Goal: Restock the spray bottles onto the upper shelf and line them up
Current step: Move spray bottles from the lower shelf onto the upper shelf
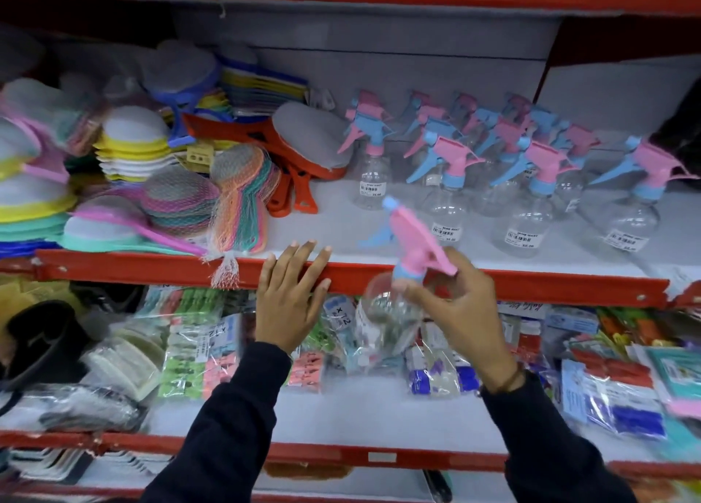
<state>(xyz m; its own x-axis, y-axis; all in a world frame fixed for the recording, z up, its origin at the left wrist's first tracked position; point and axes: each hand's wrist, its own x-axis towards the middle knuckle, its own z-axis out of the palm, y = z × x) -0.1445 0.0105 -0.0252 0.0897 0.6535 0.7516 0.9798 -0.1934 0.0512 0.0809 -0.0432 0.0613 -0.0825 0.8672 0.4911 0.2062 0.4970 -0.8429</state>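
Before the red shelf lip, right hand fingers gripping clear plastic spray bottle, left hand flat, released.

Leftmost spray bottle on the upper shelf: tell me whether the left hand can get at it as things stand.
Probably yes. The left hand lies flat and empty on the red shelf edge, and the white shelf between it and the leftmost spray bottle is bare. The orange brushes sit beside the bottle, not in front.

one head-worn wide-angle view, close to the shelving

it faces forward and slightly down at the upper shelf; red edge crosses mid-frame from 9 to 3 o'clock, both sleeves entering from 6 o'clock.
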